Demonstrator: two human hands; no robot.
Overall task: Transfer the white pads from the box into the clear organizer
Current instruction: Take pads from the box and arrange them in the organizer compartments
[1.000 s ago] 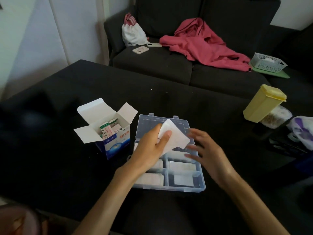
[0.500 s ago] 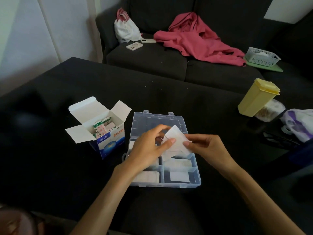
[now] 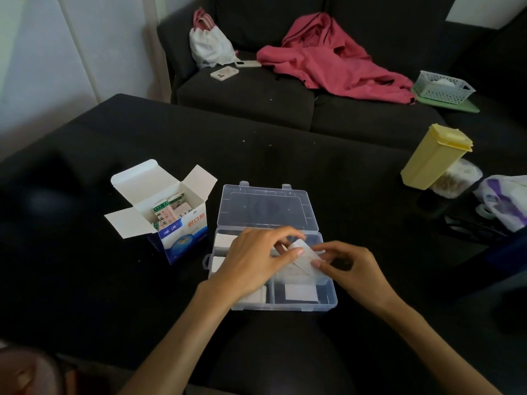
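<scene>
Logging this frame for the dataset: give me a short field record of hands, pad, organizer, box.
left hand: pinches the white pad, over the organizer
right hand: pinches the same pad from the other side
white pad: held tilted above the organizer's right middle compartment
clear organizer: lid open and lying flat behind it; white pads in several compartments
box: flaps open, left of the organizer, packets still inside
table: black; yellow container at far right
</scene>
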